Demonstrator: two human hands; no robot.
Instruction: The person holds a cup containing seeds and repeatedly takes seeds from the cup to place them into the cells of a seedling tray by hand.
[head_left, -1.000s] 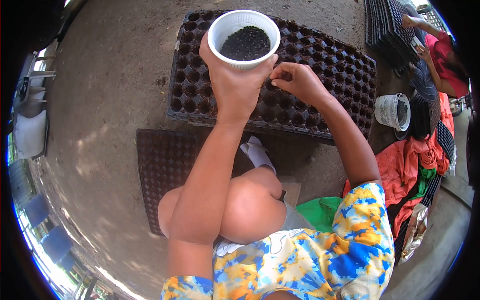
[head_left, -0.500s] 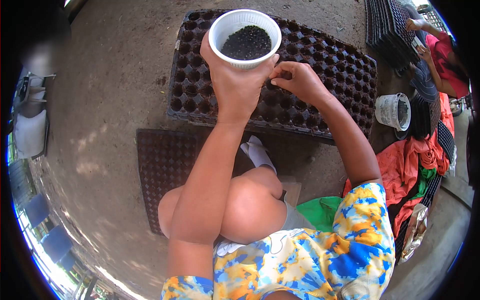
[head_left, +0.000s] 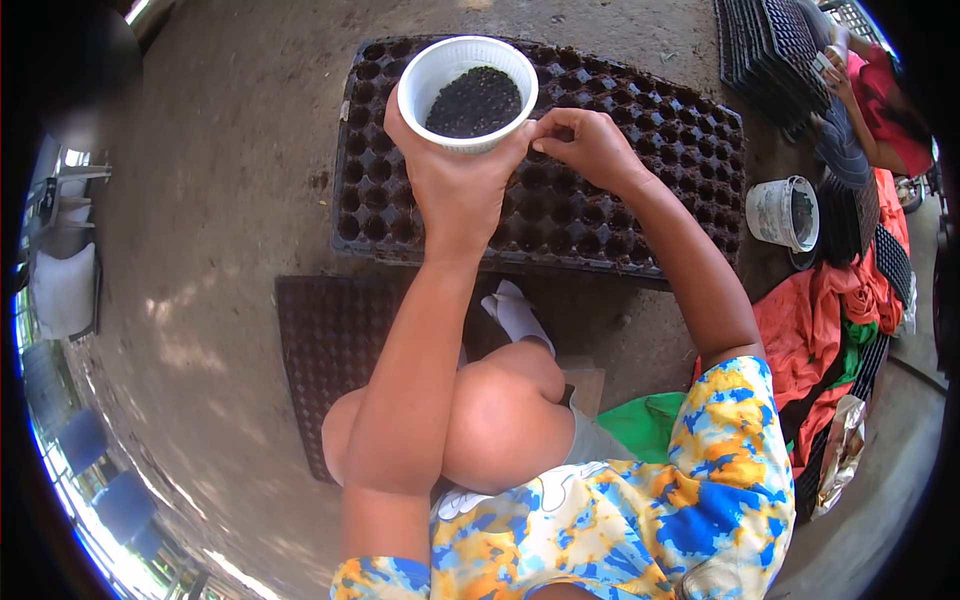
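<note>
My left hand (head_left: 455, 185) is wrapped round a white plastic cup (head_left: 418, 70) from below, near the top centre. Small dark seed-like grains (head_left: 474, 102) lie in the bottom of the cup. Just right of the cup, my right hand (head_left: 585, 148) has its thumb and index finger pinched close to my left fingertips; what they hold, if anything, is too small to make out. Beneath both hands lies a black seedling tray (head_left: 690, 160) with rows of round cells, many with brown soil in them.
A second dark tray (head_left: 335, 340) lies by my knee. At the right are a whitish bucket (head_left: 783, 214), stacked black trays (head_left: 765, 60), orange-red cloth (head_left: 815, 310) and green cloth (head_left: 645, 425). A person in red (head_left: 885, 115) is at the upper right. Chairs stand at the far left.
The cup and both hands have shifted slightly left in view, and my right hand is a little higher over the tray. The surroundings have shifted slightly with the camera.
</note>
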